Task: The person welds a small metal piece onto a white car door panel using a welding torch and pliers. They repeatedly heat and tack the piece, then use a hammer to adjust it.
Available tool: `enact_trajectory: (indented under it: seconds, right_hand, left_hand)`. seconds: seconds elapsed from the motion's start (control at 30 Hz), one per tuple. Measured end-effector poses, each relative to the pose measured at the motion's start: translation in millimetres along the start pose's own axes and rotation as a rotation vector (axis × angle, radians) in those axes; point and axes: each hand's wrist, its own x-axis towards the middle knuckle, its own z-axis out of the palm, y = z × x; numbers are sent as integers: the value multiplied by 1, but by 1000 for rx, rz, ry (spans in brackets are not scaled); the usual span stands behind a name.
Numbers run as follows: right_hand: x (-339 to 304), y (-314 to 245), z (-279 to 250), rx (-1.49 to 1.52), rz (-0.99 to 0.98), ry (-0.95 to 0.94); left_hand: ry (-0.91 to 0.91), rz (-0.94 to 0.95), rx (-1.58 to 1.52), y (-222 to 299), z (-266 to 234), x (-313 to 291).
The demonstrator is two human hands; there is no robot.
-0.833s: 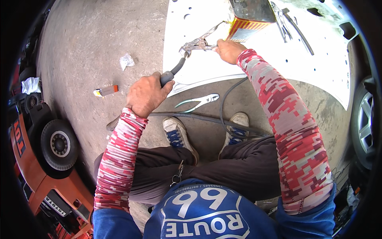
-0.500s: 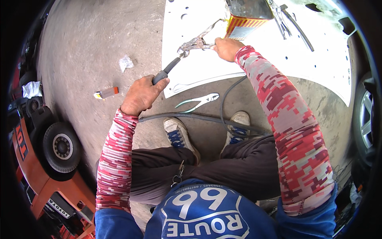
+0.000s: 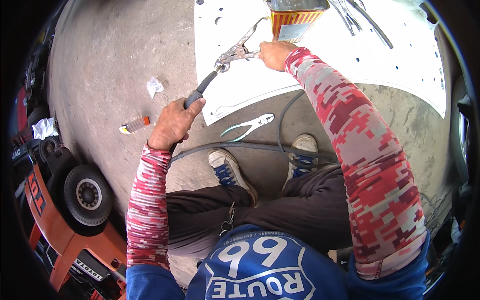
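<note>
The left hand [image 3: 172,120] is clenched round the torch [image 3: 202,86], slanting it over the edge of the panel [image 3: 370,62] so its tip meets the clamp [image 3: 241,51]; whether the jaws pinch it I can't tell from here. The right hand [image 3: 275,55] grips one clamp handle just below the tin [image 3: 295,25], apparently to steady it against the torch. The other handle slants up toward the tin, free of the fingers. The pliers [image 3: 259,123] lie on the floor, probably set down to be within reach.

Compared with half a second and more ago, the left hand sits farther out from the panel, and the torch neck runs straighter than in the earliest view.
</note>
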Motion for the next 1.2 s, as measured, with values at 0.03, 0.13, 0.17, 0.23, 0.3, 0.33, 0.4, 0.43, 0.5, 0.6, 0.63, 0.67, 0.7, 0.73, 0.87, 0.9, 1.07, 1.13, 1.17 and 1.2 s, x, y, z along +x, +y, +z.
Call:
enact_trajectory:
  seconds: [0.03,0.13,0.17,0.23,0.3,0.33,0.4,0.43,0.5,0.6,0.63,0.67,0.7,0.73,0.87,0.9,1.07,1.13,1.17,1.2]
  right_hand:
    - [0,0,0,7,7,5]
    - [-1,-1,-1,9,6,2]
    - [-2,-2,-2,2,2,-2]
    - [-2,-2,-3,7,6,-10]
    - [-3,-2,-4,-1,-14,-8]
    - [-4,-1,-5,-1,-21,-8]
    - [-4,-1,-5,4,-15,-13]
    - [-3,-1,-5,16,-13,-13]
    - [-3,-1,-5,3,-14,-13]
    - [-3,-2,-5,4,-28,-9]
    - [-3,-1,-4,5,-34,-8]
    - [-3,-1,-4,9,-25,-9]
    - [-3,0,-4,14,-17,-10]
    - [-3,0,-4,31,-13,-11]
    - [1,10,-3,86,-30,-33]
    - [1,11,-1,99,-41,-34]
    - [3,7,2,92,-64,-21]
    - [1,5,-2,68,-57,-44]
    - [-1,4,-4,61,-40,-53]
    - [-2,2,-6,45,-41,-68]
  left_hand:
    - [-4,-2,0,1,0,0]
    - [-11,-8,9,3,-2,0]
    - [-12,-16,13,3,-2,0]
    - [-13,-25,21,5,-3,-1]
    - [-10,-32,38,5,-3,-1]
    - [-15,-28,30,6,-3,0]
    - [-11,-30,40,6,-3,0]
    - [-17,-29,33,6,-3,0]
    - [-14,-30,44,6,-4,0]
    - [-22,-26,52,7,-5,-1]
    - [-24,-26,48,8,-6,-2]
    - [-23,-33,53,9,-6,-2]
    - [-17,-43,63,10,-6,-3]
    - [-22,-47,53,10,-6,-3]
    - [-21,-60,27,10,-7,-5]
    - [-19,-71,21,9,-8,-6]
    - [-23,-44,5,3,-9,-6]
    - [-26,-35,-5,1,-8,-7]
    - [-29,-33,-8,0,-8,-7]
    - [-29,-34,-10,0,-7,-6]
